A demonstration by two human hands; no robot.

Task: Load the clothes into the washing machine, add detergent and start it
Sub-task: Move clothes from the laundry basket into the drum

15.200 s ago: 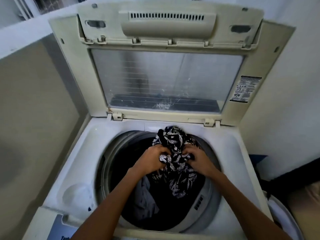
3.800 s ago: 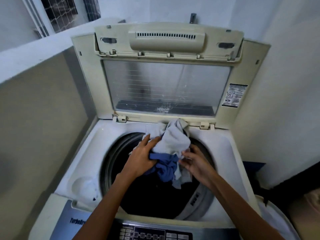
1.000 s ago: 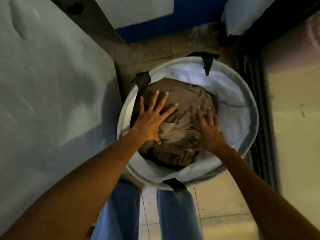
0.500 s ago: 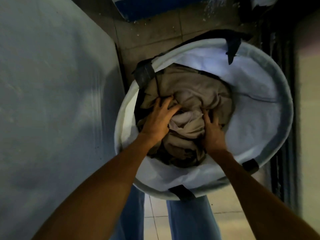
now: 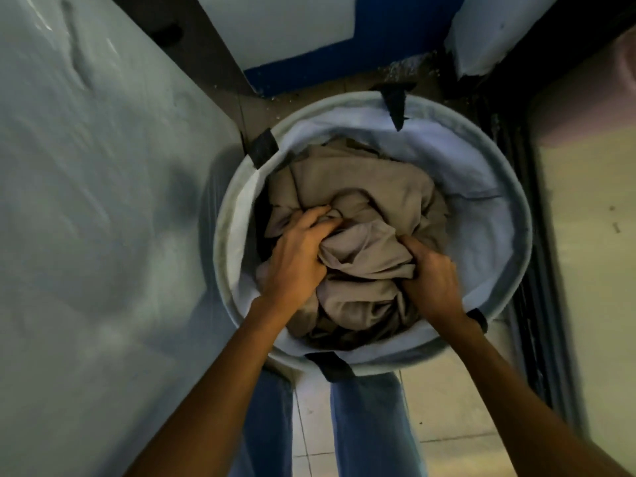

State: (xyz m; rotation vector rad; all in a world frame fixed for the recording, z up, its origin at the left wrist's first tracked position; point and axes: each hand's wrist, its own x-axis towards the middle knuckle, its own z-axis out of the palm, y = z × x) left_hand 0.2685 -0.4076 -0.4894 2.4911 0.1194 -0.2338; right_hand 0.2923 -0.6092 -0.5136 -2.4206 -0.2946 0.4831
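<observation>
1. Clothes, a crumpled beige heap, lie in the round white laundry basket, which stands on the tiled floor just in front of my blue jeans.
2. My left hand is sunk into the heap's left side, fingers curled tight round a bunch of the cloth.
3. My right hand grips the heap from the right, its curled fingers buried in the folds.
4. A raised fold of cloth sits gathered between both hands.

The crumpled beige cloth garments are showing one plain tone against the round white fabric laundry basket. Black strap tabs are dotting its rim. Blue denim trouser legs are standing on cream floor tiles, and a deep blue painted band is edging the white wall.
</observation>
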